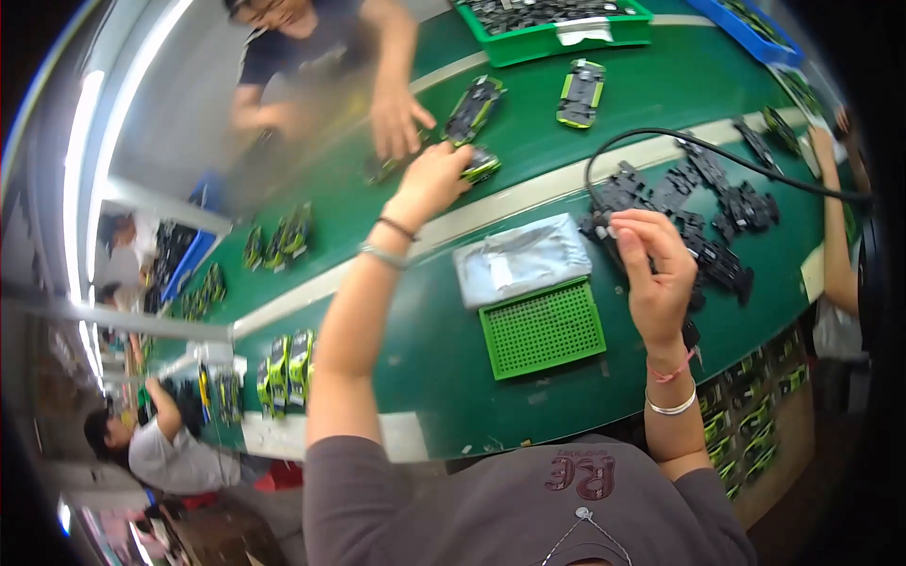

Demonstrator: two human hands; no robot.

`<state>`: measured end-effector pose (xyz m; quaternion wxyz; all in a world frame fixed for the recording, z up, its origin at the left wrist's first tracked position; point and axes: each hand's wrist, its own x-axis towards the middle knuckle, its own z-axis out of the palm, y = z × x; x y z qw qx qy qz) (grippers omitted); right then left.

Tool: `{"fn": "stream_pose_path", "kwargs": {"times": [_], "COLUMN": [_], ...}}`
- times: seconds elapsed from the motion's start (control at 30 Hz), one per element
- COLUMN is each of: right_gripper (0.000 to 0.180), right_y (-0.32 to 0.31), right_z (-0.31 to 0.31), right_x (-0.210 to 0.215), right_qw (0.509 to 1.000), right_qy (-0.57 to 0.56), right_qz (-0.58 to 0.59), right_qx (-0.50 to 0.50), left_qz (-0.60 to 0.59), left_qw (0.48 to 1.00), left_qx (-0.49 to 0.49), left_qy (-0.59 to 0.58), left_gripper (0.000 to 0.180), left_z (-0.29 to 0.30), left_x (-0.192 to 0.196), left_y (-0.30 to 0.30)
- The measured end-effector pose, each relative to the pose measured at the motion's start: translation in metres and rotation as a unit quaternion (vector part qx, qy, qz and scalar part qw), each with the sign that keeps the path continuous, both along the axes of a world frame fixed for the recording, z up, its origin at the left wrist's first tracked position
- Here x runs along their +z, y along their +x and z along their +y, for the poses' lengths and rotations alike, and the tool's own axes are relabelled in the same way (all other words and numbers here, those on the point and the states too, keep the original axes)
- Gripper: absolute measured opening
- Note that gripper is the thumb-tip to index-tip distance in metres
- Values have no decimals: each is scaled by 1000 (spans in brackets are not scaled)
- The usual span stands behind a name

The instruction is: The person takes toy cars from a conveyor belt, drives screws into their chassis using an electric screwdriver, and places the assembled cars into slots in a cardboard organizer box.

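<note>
The left hand (pixel 430 186) reaches across the surface (pixel 434 368) toward its far edge. Its fingers are curled against a green-and-black toy car (pixel 483 167); whether they grip it cannot be told. A co-worker's hand (pixel 394 121) is just beside it, fingers spread. Two further cars, a tilted car (pixel 474 110) and an upturned car (pixel 579 94), lie beyond, below a green bin (pixel 528 48) at the far edge.

The right hand (pixel 658 271) is above the near half of the surface, thumb and index finger narrowly spaced; a held part cannot be confirmed. Black parts (pixel 746 209) lie beside it, toward the right end. A black cable (pixel 651 131) arcs over them. A pale packet (pixel 524 257) adjoins a perforated green basket (pixel 543 332), toward the near edge.
</note>
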<state>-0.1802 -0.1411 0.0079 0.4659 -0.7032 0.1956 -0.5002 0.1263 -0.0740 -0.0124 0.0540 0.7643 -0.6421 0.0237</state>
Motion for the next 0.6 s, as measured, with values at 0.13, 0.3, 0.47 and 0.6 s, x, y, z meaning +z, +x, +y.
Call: {"fn": "stream_pose_path", "kwargs": {"times": [0.13, 0.3, 0.47, 0.6], "right_gripper": [14, 22, 32, 34], "right_y": [-10, -13, -28, -45], "right_z": [12, 19, 5, -9], "right_x": [20, 9, 7, 0], "right_qw": [999, 998, 999, 994], "right_qy": [-1, -4, 1, -47], "right_qz": [-1, -5, 20, 89], "right_qx": [33, 64, 33, 34], "left_qz": [-21, -17, -52, -4], "left_qw": [984, 955, 921, 859], "left_qx": [161, 291, 367, 487], "left_qy": [75, -55, -121, -161], "left_gripper": [33, 28, 32, 33], "left_z": [160, 301, 394, 472], "left_x": [32, 91, 108, 95], "left_y": [62, 26, -39, -106]}}
